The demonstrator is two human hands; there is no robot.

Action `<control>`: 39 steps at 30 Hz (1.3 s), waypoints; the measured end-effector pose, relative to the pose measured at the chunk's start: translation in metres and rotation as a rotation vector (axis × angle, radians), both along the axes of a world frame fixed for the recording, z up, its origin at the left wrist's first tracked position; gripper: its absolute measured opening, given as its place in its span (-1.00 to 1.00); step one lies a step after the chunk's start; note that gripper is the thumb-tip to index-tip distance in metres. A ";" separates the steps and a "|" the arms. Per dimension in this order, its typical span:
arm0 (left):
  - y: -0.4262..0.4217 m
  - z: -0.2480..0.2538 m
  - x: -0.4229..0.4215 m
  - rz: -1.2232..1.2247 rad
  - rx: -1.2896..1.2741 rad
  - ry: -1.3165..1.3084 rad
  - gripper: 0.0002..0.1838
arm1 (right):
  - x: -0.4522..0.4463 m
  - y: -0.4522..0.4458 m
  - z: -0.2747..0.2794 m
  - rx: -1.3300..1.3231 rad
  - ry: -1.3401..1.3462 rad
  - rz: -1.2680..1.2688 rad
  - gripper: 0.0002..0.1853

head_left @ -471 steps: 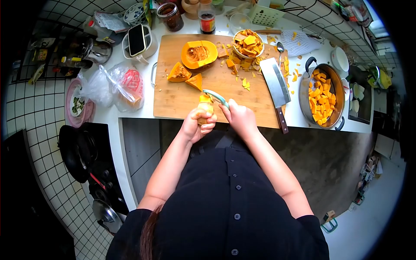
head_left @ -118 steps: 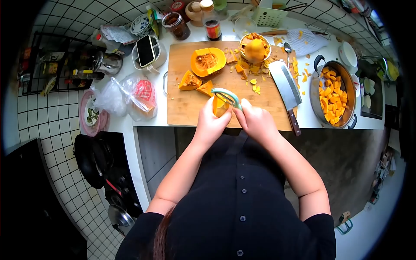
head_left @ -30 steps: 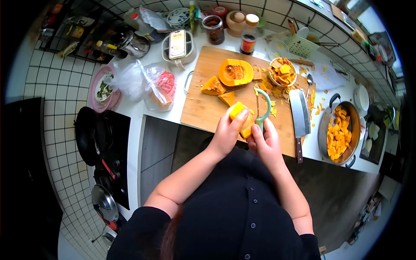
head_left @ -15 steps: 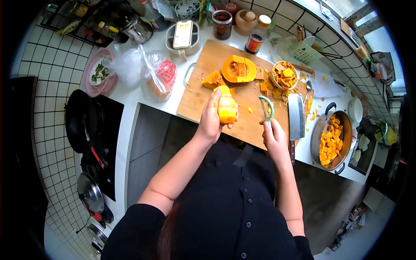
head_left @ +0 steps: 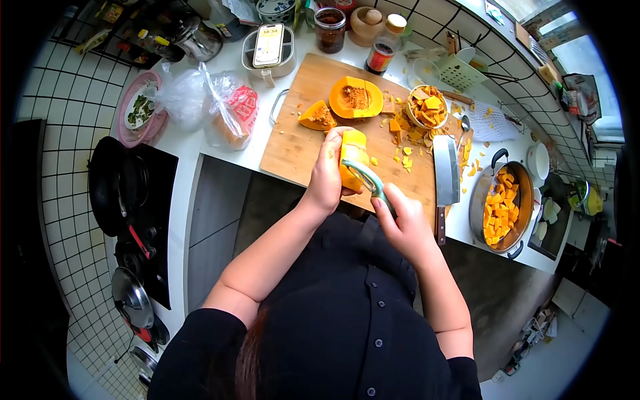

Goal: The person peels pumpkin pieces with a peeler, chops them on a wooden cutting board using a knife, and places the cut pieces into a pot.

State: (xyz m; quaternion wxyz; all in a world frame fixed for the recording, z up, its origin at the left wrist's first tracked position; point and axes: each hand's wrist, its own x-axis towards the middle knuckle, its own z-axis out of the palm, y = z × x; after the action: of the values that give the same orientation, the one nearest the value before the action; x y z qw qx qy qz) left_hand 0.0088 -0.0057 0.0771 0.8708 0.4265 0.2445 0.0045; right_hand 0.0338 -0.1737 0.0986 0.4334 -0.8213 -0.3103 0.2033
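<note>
My left hand (head_left: 325, 175) is closed round a peeled piece of pumpkin (head_left: 353, 148), held over the near edge of the wooden cutting board (head_left: 293, 150). A green-handled peeler (head_left: 375, 185) is gripped in my right hand (head_left: 405, 220), its head against the side of the pumpkin piece. Beyond my hands lie a pumpkin half (head_left: 357, 98) with its seeds showing and a smaller pumpkin wedge (head_left: 318, 117). A cleaver (head_left: 446, 171) rests on the board's right side, handle toward me. Peel scraps lie scattered around it.
A bowl (head_left: 428, 108) heaped with pumpkin scraps stands at the board's back right. On the right, a metal pot (head_left: 479, 208) holds pumpkin chunks. Plastic bags (head_left: 230, 110) sit left of the board, near the stove (head_left: 160, 220). A phone (head_left: 269, 45) lies on a container behind.
My right hand has moved left, bringing the peeler from over the board onto the pumpkin piece. My left hand still holds the piece. The whole view has shifted slightly.
</note>
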 end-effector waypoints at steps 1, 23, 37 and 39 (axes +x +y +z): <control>-0.001 0.000 0.000 -0.006 -0.002 -0.001 -0.56 | 0.000 -0.001 0.000 -0.023 -0.025 0.004 -0.84; 0.015 0.018 -0.005 -0.312 -0.049 -0.122 -0.14 | 0.018 -0.002 0.012 -0.161 -0.254 0.140 -0.79; 0.025 0.035 0.007 -0.415 0.159 -0.384 -0.05 | 0.027 0.004 0.024 -0.094 -0.175 0.114 -0.80; 0.026 0.033 0.008 -0.417 0.190 -0.402 -0.05 | 0.029 0.004 0.026 -0.082 -0.173 0.125 -0.80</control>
State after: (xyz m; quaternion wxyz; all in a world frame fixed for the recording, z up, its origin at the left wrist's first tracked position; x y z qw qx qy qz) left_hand 0.0166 0.0200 0.1099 0.8402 0.5375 -0.0273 -0.0670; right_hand 0.0627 -0.1696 0.1244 0.3574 -0.8320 -0.3884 0.1709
